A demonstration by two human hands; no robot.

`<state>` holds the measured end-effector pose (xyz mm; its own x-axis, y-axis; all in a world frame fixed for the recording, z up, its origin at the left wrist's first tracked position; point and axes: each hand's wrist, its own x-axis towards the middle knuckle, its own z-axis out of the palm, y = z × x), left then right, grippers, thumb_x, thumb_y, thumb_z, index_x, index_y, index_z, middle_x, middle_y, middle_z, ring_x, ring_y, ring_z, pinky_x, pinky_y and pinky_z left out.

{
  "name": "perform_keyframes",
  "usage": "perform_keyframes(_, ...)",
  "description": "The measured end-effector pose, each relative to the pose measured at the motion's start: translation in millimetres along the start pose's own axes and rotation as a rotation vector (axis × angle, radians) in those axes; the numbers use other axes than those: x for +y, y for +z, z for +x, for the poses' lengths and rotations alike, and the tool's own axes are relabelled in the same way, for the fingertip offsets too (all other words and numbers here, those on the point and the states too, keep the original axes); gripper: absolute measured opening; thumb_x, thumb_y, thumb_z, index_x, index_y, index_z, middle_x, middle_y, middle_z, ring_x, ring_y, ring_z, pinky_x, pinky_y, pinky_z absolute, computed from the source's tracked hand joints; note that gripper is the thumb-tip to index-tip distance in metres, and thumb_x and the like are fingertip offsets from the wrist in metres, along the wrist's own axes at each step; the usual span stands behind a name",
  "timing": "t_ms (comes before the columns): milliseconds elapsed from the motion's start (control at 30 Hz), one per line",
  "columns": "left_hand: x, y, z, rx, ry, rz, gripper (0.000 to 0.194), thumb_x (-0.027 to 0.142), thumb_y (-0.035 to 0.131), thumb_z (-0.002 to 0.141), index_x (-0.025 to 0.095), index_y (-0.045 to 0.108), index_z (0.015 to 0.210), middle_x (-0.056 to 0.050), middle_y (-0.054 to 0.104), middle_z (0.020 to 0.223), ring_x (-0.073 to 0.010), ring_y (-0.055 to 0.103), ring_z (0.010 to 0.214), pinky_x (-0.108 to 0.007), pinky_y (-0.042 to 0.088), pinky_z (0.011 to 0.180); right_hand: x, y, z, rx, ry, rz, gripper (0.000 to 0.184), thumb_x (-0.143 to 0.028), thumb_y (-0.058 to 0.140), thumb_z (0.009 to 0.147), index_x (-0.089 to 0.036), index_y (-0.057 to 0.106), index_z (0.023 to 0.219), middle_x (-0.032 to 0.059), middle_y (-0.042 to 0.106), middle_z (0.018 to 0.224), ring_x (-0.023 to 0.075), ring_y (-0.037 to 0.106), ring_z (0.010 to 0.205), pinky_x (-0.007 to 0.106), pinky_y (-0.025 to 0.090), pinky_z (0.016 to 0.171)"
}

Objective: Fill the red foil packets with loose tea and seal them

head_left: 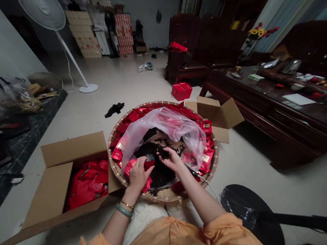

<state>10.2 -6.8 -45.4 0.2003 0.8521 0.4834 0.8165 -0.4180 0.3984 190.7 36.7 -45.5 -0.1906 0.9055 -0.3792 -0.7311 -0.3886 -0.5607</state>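
A round woven basket [119, 174] rests in front of my lap, filled with several small red foil packets [204, 163] and a heap of dark loose tea leaves [159, 169]. A clear plastic bag [170, 127] lies open over the heap. My left hand [138, 174], with bracelets at the wrist, is closed round a red packet [148, 165]. My right hand [171, 158] pinches a clump of the dark leaves just right of that packet, over the heap.
An open cardboard box [55, 176] holding red packets sits on the floor at left. A smaller open box [218, 114] stands behind the basket at right. A dark wooden table [282, 117] runs along the right. A standing fan [85, 88] is at the back left.
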Motion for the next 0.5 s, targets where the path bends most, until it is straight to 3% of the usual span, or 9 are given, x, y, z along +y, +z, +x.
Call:
perform_keyframes(67,5,-0.1,3,-0.031,0.005,0.008,0.037,0.034,0.063,0.078,0.019,0.049,0.108,-0.008,0.062,0.100,-0.0220,0.062,0.086,-0.029,0.049,0.067,-6,8,-7,-0.022,0.003,0.063,0.017,-0.033,0.057,0.073,-0.019,0.053,0.083,0.0042,0.066,0.083,0.0174,0.063,0.074,0.029,0.050,0.061)
perform_keyframes(200,17,2.1,9,-0.102,0.027,0.009,0.038,0.031,0.063,0.077,0.020,0.048,0.110,-0.008,0.061,0.101,-0.0219,0.062,0.087,-0.028,0.048,0.066,-17,27,-20,-0.002,-0.105,0.066,0.031,-0.050,0.047,0.078,-0.020,0.056,0.081,0.0053,0.067,0.084,0.0211,0.063,0.081,0.038,0.051,0.072)
perform_keyframes(500,30,12.1,18,-0.213,0.013,0.079,0.049,0.030,0.065,0.075,0.019,0.044,0.118,-0.009,0.060,0.104,-0.0234,0.062,0.089,-0.029,0.047,0.063,-18,51,-30,0.098,-0.399,-0.028,0.033,-0.054,0.046,0.079,-0.023,0.055,0.080,0.0018,0.065,0.082,0.0212,0.061,0.091,0.040,0.049,0.082)
